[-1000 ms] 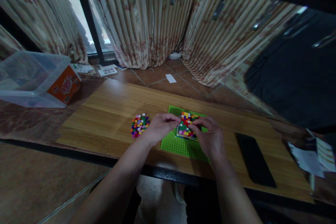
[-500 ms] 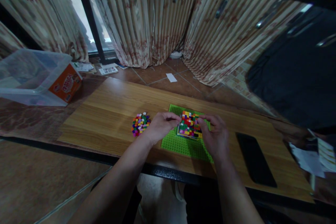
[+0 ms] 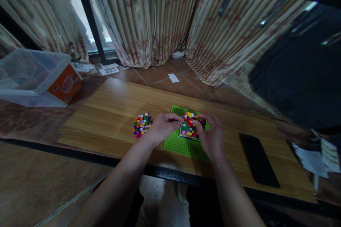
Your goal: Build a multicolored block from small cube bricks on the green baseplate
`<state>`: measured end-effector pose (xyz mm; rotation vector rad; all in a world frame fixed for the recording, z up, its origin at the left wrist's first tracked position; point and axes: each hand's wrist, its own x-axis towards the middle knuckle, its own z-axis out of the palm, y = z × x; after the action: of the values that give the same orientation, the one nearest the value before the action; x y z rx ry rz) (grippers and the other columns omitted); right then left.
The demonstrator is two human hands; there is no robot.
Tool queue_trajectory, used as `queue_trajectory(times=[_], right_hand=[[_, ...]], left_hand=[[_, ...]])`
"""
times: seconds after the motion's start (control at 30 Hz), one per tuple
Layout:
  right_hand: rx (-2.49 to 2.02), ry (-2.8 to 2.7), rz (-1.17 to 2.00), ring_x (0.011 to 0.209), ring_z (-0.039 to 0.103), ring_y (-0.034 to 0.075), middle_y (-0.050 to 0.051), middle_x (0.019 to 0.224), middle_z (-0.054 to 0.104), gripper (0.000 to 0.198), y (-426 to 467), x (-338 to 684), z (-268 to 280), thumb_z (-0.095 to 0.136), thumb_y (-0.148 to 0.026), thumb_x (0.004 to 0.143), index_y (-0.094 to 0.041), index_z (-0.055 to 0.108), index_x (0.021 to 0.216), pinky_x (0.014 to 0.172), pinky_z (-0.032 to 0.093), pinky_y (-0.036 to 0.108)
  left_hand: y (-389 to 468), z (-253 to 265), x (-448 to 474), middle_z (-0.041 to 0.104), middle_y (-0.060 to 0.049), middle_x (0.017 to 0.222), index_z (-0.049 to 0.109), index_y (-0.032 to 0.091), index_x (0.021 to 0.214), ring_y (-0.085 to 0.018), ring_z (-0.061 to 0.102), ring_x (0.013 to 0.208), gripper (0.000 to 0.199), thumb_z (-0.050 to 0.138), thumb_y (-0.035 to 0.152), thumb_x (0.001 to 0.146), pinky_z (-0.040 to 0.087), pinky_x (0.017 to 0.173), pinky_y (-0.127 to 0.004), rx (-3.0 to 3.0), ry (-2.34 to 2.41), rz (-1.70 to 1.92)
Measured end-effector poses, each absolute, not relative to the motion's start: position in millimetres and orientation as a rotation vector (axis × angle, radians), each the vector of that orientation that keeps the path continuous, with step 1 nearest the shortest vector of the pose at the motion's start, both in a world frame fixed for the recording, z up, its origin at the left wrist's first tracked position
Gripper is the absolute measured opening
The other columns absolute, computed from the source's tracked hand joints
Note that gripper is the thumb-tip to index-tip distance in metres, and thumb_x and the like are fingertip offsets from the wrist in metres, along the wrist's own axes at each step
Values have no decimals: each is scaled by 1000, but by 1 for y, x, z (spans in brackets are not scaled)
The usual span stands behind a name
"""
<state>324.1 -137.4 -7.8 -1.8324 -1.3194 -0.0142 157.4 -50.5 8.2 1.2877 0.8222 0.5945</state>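
A block of many-coloured toy bricks [image 3: 188, 126] sits on a green studded baseplate [image 3: 174, 146]. At the block's left edge is my left hand [image 3: 163, 126], thumb and fingertips pinched together; whatever is between them is too small to make out. My right hand [image 3: 211, 133] reaches over the block's right part, with thumb and index finger apart and the fingertips on or just above the top bricks. It covers that side of the block, and I see nothing held in it. Left of my left hand lies a heap of small loose bricks [image 3: 142, 125].
The wooden tabletop [image 3: 106, 110] carries a black phone-like slab [image 3: 259, 159] on the right. A clear plastic bin [image 3: 34, 74] with an orange label stands at the far left. Papers [image 3: 310, 159] lie at the right end, and curtains [image 3: 149, 21] hang behind.
My right hand has moved left, further over the brick block. My left hand stays at the block's left edge, almost unmoved.
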Motion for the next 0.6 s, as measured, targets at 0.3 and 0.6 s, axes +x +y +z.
queue_trajectory(times=[0.3,0.6], right_hand=[[-1804,-1298,43,107,56,27,10,109,65,23,-137,323,-13,60,-39,86,-23,70,99,96,42,48],[-1625,-1391,-83,112,57,24,6,114,64,20,-144,310,2,54,-32,94,-28,71,102,99,44,46]], left_hand=[[-52,13,158,66,1,67,75,15,78,-10,50,61,11,68,14,70,39,63,-24,1220,794,608],[-54,17,159,68,-1,74,73,13,82,-11,57,67,14,73,13,68,45,66,-25,1087,716,618]])
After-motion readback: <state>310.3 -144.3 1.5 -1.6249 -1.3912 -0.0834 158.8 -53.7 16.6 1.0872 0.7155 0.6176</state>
